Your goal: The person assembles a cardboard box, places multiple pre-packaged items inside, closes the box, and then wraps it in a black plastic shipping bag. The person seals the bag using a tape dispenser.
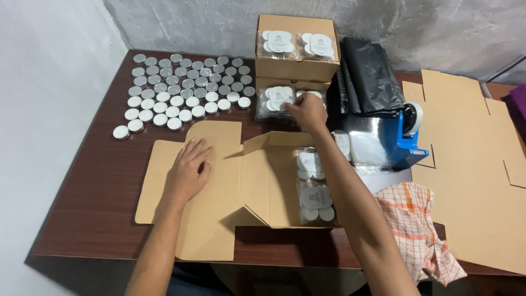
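While the left hand [189,170] lies spread flat on the open cardboard box [219,186] mid-worktop, the right hand [309,109] at 12 o'clock pinches a clear candle packet [276,101] before 2 stacked boxes [296,63].

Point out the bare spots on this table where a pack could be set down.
Bare wood lies along the table's left edge, below the tea lights and left of the open carton. A thin strip runs along the near edge. The right side is crowded: tape dispenser, checked cloth, flat cardboard.
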